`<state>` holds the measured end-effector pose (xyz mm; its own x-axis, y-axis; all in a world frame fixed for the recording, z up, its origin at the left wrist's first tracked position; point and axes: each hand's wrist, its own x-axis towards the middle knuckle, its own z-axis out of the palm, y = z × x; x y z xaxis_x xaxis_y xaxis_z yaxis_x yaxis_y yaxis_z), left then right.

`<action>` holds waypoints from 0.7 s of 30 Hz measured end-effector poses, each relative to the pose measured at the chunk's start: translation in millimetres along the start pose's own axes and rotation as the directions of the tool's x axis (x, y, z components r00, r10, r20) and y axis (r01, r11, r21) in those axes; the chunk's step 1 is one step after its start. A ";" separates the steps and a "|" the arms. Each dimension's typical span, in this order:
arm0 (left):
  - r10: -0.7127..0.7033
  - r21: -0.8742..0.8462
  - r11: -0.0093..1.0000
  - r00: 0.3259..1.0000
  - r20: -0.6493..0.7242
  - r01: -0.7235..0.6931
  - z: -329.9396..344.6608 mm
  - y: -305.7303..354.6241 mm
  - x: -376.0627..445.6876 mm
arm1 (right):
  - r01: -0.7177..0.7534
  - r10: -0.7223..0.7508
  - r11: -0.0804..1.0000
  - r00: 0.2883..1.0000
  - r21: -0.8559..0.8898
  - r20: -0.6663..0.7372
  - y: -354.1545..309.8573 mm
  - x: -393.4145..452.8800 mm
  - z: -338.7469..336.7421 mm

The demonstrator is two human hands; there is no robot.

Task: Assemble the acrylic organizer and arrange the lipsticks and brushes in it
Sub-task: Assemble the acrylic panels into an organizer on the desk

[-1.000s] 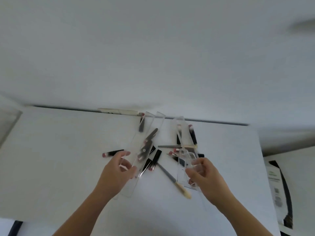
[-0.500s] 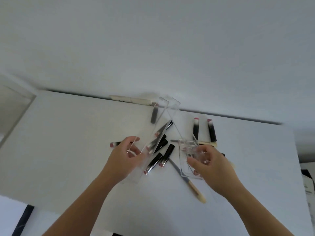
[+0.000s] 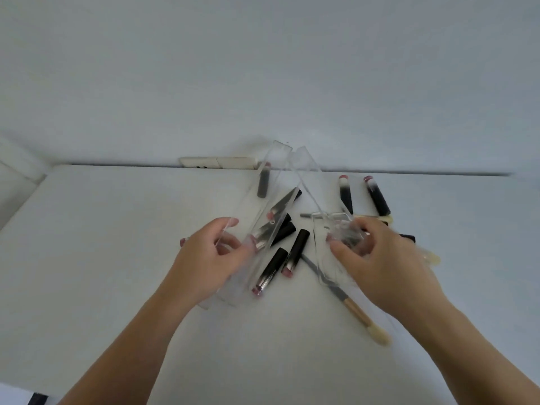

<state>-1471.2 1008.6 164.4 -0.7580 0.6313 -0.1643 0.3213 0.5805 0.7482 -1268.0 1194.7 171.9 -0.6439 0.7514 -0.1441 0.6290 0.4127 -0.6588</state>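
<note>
acrylic panels (image 3: 263, 200) – clear | lipsticks (image 3: 296, 252) – black, pink-tipped | table (image 3: 117, 229) – white

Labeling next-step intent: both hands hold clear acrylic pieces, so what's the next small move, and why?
Probably bring the two pieces together and seat them. The left hand grips the long acrylic tray, the right hand grips a smaller acrylic piece, their far ends nearly meet, and the lipsticks and brush lie loose on the table.

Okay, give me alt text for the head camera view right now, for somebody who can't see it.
Two bare hands hold clear acrylic organizer pieces above a white table: the left hand grips a long clear tray, the right hand a smaller clear piece. Black lipsticks and a light-tipped brush lie scattered beneath them.
</note>
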 end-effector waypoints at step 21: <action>0.293 0.350 0.912 0.938 -0.187 -0.216 -2.2 -22.2 4.1 | -0.038 -0.140 0.896 0.922 -0.443 -0.361 -18.3 -14.7 47.9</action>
<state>-1482.7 997.1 148.5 -0.7225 0.6660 0.1855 0.6548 0.5730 0.4929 -1290.9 1151.4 150.7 -0.5246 0.8210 0.2253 0.7807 0.5694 -0.2574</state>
